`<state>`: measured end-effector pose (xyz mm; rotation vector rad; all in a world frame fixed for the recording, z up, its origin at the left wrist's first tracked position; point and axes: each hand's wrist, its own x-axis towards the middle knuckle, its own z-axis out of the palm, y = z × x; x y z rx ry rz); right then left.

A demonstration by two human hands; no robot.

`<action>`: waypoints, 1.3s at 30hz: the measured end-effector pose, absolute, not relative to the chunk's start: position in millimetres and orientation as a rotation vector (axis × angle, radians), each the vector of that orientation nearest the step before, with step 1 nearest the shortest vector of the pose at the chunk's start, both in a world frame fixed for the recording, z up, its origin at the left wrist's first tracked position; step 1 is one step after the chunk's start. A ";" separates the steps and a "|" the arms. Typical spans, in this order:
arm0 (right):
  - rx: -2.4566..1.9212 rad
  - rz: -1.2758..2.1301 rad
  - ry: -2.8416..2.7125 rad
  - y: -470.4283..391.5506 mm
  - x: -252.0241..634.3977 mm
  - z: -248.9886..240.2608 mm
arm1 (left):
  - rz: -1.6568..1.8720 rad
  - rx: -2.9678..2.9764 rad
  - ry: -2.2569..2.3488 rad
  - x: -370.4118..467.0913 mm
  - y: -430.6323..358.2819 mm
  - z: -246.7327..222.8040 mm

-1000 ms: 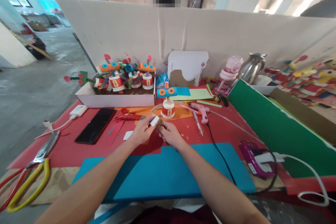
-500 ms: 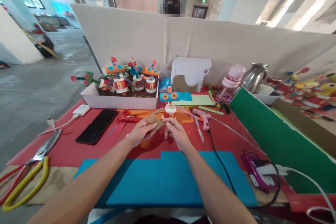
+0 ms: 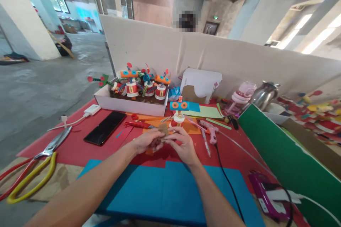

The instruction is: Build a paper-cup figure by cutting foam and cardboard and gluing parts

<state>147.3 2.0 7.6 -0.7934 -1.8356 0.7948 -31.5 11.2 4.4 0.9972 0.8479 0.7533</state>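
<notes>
A small brown piece of cardboard (image 3: 163,128) is held up between my hands at the middle of the table. My left hand (image 3: 149,141) is closed around its left side. With thumb and fingers, my right hand (image 3: 182,144) pinches at its lower right edge; the fingertips are partly hidden. Right behind them stands a paper-cup figure (image 3: 179,117) with a blue tube head, orange eyes and a spring arm. Left of it lies a red-handled tool (image 3: 138,124). A pink glue gun (image 3: 211,131) and a pen (image 3: 206,143) rest to the right.
A white box (image 3: 130,105) of similar figures stands back left. Large scissors (image 3: 45,156) and a black phone (image 3: 104,128) lie left. A green board (image 3: 287,159), purple power strip (image 3: 266,195) and pink bottle (image 3: 238,99) are right. Blue sheets (image 3: 165,191) cover the front edge.
The view has tilted up and shifted left, so things sit lower and further right. Both hands still hold the cardboard, which is now turned more upright.
</notes>
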 end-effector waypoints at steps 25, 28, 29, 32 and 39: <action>-1.133 1.526 -1.112 1.5 132.1 -2.0 | 1.283 1.887 1.108 -28.4 11.4 -7.6; -1.094 1.572 -1.065 2.2 131.8 -2.4 | 1.266 1.841 1.116 -28.4 13.1 -8.1; -1.078 1.588 -1.050 2.5 132.3 -2.5 | 1.263 1.834 1.108 -28.3 13.2 -7.6; -1.025 1.626 -1.020 2.7 134.4 -2.6 | 1.278 1.814 1.079 -27.9 12.5 -5.1; -0.969 1.686 -1.012 4.2 137.9 -3.8 | 1.302 1.803 1.017 -28.5 11.4 -4.7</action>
